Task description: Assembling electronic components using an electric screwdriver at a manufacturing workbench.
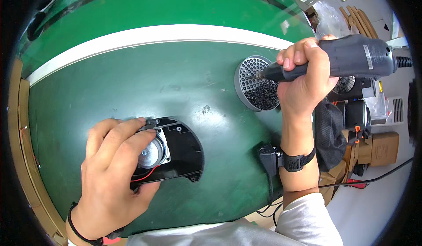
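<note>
A black plastic housing (187, 148) with a curved edge lies on the green mat at the left. Set in it is a round silver speaker (151, 154) with a square white flange and a red wire. My left hand (112, 164) grips the housing, fingertips over the speaker's far side and thumb along the near edge. In my right hand (307, 68) is a dark electric screwdriver (358, 55), fingers wrapped round its body. Its tip points left, over a round grey screw tray (238, 85) with a plate full of holes. Small black screws (261, 97) are heaped in the tray's near part.
The green mat (176, 79) ends at a white strip (176, 34) on the far side. A black device on a cable (267, 158) sits beside my right wrist. A cardboard edge (20, 136) runs along the left; cardboard boxes (384, 148) stand off the table's right side.
</note>
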A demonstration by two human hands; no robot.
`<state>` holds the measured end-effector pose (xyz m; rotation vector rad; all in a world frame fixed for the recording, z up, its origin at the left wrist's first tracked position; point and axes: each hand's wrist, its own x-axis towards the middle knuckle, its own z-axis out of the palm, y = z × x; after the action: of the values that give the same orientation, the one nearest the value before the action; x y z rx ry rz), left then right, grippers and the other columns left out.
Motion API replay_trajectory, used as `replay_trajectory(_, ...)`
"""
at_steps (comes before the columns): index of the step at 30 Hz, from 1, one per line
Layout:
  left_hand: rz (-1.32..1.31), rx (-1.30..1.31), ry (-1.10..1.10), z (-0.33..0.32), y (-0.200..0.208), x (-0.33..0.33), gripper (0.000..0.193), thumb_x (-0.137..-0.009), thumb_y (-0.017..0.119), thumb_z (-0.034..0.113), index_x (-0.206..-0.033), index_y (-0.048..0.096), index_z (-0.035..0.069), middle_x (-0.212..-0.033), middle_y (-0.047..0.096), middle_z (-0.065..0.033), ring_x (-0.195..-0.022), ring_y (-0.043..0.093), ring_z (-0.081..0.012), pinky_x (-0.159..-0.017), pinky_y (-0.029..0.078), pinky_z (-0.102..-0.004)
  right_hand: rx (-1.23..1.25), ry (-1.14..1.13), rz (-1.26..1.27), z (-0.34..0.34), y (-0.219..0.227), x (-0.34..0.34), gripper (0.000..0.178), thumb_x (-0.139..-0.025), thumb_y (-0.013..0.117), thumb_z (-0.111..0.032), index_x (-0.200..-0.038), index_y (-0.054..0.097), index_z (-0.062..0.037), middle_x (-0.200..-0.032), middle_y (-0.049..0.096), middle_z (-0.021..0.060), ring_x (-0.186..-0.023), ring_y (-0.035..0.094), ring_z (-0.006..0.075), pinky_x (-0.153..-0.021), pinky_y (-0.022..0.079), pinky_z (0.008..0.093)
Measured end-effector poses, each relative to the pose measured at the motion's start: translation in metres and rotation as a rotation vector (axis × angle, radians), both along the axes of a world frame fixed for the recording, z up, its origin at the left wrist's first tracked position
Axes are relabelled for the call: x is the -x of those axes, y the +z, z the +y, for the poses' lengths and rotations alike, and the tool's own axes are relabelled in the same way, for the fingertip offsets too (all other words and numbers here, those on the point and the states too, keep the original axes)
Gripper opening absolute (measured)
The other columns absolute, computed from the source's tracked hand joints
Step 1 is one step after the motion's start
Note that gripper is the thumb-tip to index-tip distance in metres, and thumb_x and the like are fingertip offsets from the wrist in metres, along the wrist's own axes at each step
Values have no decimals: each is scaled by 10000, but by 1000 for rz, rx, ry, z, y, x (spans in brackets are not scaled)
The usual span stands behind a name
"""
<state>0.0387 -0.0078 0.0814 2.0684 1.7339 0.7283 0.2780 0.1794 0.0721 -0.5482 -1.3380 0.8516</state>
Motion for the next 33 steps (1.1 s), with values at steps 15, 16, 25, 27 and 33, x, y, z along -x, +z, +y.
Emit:
replay_trajectory(15, 31, -139, -54, -3, -16, 6, 733, -465, 821, 22, -1183, 690, 94, -1251, 634, -139, -1013, 594, -368, -785, 546, -432, -87, 512, 413, -103, 73, -1, 212, -752, 572, -1, -715, 406, -128, -716, 456, -9, -582, 404, 71, -635, 374, 226)
replay_trajectory(16, 32, -151, -51, -4, -18, 7, 743, -457, 828, 24, -1184, 691, 97, -1257, 631, -138, -1015, 593, -367, -773, 553, -430, -104, 369, 448, -117, 70, -11, 245, -760, 593, -18, -698, 393, -146, -652, 441, -12, -538, 383, 79, -627, 374, 211)
replay_trajectory(25, 96, -187, -79, -7, -24, 6, 746, -454, 847, 55, -1183, 690, 53, -1249, 617, -163, -1010, 585, -378, -762, 553, -442, 78, 1006, -191, -98, 45, 27, 439, -1014, 541, -193, -1411, 372, -113, -823, 493, 35, -726, 543, 202, -710, 480, 399)
replay_trajectory(27, 84, -167, -70, -7, -22, 4, 741, -454, 845, 57, -1179, 691, 44, -1245, 616, -166, -1009, 583, -376, -762, 552, -440, -133, 1067, -62, -92, 26, 32, 432, -1017, 523, -178, -1417, 370, -120, -816, 490, 35, -724, 546, 205, -708, 482, 400)
replay_trajectory(33, 51, -130, -48, -8, -21, 1, 733, -456, 837, 72, -1173, 691, 33, -1230, 609, -168, -1004, 576, -363, -759, 544, -432, 153, 473, 6, -131, 31, 55, 367, -877, 643, -78, -1110, 359, -62, -650, 518, 8, -501, 510, 126, -541, 501, 287)
